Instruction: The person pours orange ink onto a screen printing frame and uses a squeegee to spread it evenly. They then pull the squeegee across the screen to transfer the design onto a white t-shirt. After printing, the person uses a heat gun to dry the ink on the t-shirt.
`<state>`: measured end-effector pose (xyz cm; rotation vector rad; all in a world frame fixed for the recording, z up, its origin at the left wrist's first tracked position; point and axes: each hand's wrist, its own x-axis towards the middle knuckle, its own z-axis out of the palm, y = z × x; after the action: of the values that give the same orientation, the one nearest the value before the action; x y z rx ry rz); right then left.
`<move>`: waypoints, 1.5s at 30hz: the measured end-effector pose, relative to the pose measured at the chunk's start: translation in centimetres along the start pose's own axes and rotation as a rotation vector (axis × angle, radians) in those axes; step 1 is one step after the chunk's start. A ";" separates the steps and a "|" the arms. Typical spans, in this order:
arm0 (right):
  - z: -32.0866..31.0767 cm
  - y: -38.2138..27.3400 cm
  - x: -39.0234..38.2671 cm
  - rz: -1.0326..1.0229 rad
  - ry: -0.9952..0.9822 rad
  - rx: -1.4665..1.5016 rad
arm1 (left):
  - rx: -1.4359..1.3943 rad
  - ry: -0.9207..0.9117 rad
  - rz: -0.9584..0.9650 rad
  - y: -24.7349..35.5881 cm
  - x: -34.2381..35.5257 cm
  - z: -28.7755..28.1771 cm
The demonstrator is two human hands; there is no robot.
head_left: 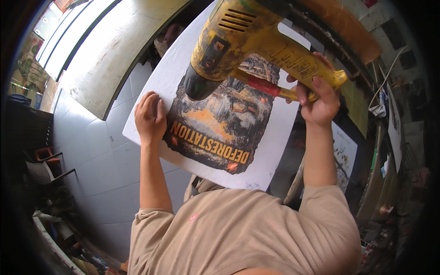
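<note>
My right hand (pixel 320 101) is closed around the handle of a worn yellow heat gun (pixel 236 34) with dark smudges and a red part. Its black nozzle (pixel 199 87) points down toward the left, above a dark printed picture (pixel 206 121) with orange lettering and ragged edges. That print lies on white cloth (pixel 279 133) covering a board with rounded corners. On the left edge of the white surface rests my left hand (pixel 151 119), fingers stretched out on it beside the print. The heat gun hides part of the print and the board's far end.
A pale, scuffed panel (pixel 110 46) stands at the upper left above grey floor tiles (pixel 105 160). Chairs (pixel 43 167) are at the far left. To the right lie another printed white sheet (pixel 343 146), a yellowish panel (pixel 355 103) and a hanging cable (pixel 387 73).
</note>
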<state>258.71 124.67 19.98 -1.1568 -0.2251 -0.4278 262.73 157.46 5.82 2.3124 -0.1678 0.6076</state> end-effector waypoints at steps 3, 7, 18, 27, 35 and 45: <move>0.8 0.4 0.6 -0.090 0.013 -0.236 | -0.004 -0.005 -0.007 -0.1 0.0 0.2; 0.4 0.8 1.1 -0.142 0.014 -0.348 | 0.046 0.003 -0.019 0.5 -0.1 -0.3; -1.7 2.4 1.5 -0.147 -0.126 -0.218 | 0.016 0.021 -0.015 0.6 0.2 -0.4; -2.1 2.2 0.7 -0.257 -0.092 -0.323 | 0.049 0.031 0.013 0.4 -0.1 -0.3; -0.8 -1.5 0.3 -0.304 -0.027 -0.463 | -0.238 0.470 0.097 6.0 6.1 -11.0; -0.5 -3.5 -0.8 -0.449 -0.097 -0.613 | 0.224 0.319 -0.112 -6.5 17.3 -15.6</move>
<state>256.48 123.21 22.37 -1.7368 -0.4628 -0.8773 273.95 173.83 19.65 2.3781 0.1873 0.9674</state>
